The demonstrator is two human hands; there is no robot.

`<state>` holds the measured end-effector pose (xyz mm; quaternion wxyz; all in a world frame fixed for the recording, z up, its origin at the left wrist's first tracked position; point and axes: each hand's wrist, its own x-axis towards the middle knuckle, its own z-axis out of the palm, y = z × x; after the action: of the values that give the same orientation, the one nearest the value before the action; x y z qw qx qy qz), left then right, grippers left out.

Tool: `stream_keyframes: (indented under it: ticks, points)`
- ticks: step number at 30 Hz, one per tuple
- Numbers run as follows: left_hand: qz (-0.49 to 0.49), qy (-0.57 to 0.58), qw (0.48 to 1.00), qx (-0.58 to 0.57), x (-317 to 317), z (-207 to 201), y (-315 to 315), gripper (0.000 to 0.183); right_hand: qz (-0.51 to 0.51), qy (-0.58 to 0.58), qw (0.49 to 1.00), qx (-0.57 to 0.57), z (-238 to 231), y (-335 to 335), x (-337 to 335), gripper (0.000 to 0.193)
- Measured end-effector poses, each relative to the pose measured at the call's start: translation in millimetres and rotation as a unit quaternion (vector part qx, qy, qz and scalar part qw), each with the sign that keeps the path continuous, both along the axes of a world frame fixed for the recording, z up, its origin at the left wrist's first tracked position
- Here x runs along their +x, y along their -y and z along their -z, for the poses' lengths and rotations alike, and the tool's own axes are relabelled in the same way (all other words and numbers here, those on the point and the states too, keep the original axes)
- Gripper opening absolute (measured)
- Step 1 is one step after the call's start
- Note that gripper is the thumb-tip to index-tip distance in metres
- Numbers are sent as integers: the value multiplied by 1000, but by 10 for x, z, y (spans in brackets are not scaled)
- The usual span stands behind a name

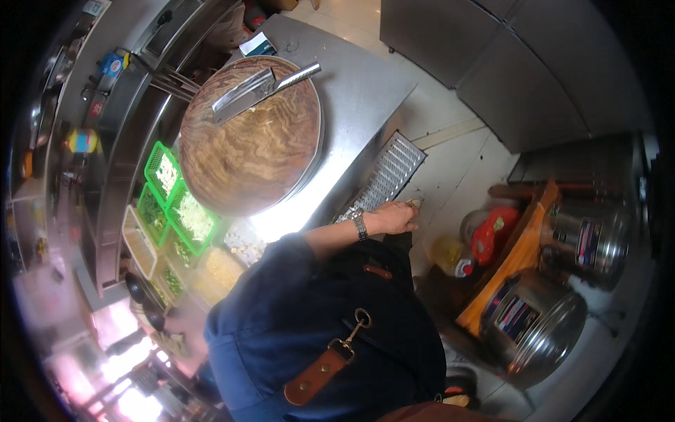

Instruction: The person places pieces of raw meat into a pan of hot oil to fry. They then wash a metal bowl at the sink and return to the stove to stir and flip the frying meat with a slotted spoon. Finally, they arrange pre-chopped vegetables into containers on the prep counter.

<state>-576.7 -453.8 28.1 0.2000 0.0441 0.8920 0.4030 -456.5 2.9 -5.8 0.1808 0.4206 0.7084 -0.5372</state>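
Observation:
My left hand (395,217), with a metal-banded watch (361,225) at the wrist, reaches across in front of my dark apron. Its fingers are curled closed around a small pale thing (415,203) that is too small to name. Just beyond the hand, a long metal panel with rows of holes (394,167) slopes beside the counter. My right hand is out of sight. On the steel counter, a cleaver (246,96) lies flat across a round wooden chopping block (246,158), its handle toward the far right; no hand touches it.
Green baskets (196,214) of cut vegetables and a tray (216,271) of yellowish shreds stand left of the block. Metal pots (538,320) flank an orange-brown board (510,260) at the right. A red bag (486,237) and a bottle (448,252) are near them. Steel cabinets (520,70) rise beyond.

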Motion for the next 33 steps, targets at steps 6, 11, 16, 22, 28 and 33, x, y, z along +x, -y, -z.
stream_keyframes:
  ticks: [6, 11, 16, 22, 28, 33]
  points:
    - [-125, 26, 992, -21, -850, -92, 287, 39, -401, -16, 896, 191, 290, 80, -2562, 32]
    - [-271, 38, 962, -17, -1387, -222, 631, 41, -553, -277, 761, 198, -556, 1514, -5237, 33]
    - [-416, -1, 909, -24, -1630, -81, 889, 36, -615, -362, 697, 60, -1593, 3706, -6539, 35]
    - [-465, -22, 885, 25, -2322, 98, 1237, 35, -789, -253, 554, -78, -1379, 4615, -6830, 32]
    - [-496, -62, 863, 72, -3172, -19, 1883, 37, -834, -26, 511, 206, -693, 4484, -7526, 34]
    - [-544, -23, 839, -21, -3543, 76, 2455, 39, -887, 13, 417, 197, -582, 5276, -8338, 36]
